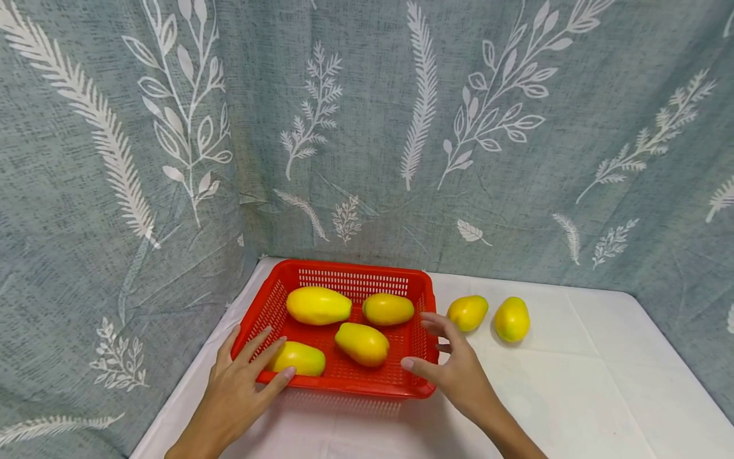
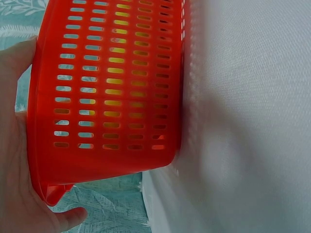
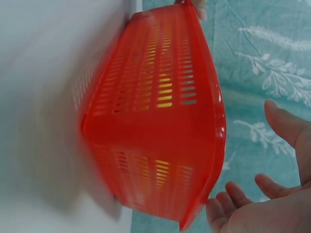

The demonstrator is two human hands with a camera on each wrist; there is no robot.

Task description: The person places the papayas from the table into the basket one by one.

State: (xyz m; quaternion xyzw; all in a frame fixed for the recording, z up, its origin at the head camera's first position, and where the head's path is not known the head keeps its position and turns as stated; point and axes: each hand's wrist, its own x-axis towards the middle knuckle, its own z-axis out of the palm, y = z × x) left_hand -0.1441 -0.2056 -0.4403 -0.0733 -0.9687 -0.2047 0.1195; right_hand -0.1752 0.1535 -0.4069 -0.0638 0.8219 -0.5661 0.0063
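A red plastic basket [image 1: 367,386] with slotted walls sits on the white-covered table, holding several oblong yellow fruits, which look like mangoes. My left hand [image 1: 235,386] spreads over its near left corner, touching the rim. Its thumb and some fingers reach inside, over a yellow-green fruit [image 1: 301,359]. At the right wall, my right hand [image 1: 459,366] has its thumb held apart from loosely bent fingers. In the right wrist view, those fingers [image 3: 226,199] are close beside the rim; whether they touch it I cannot tell. Nothing is held in the right hand.
Two more yellow fruits, one nearer [image 1: 467,313] and one farther right [image 1: 512,319], lie on the table outside the basket. A white cloth [image 1: 573,382] covers the table. Grey-green leaf-patterned curtains [image 1: 367,127] hang behind it and along both sides.
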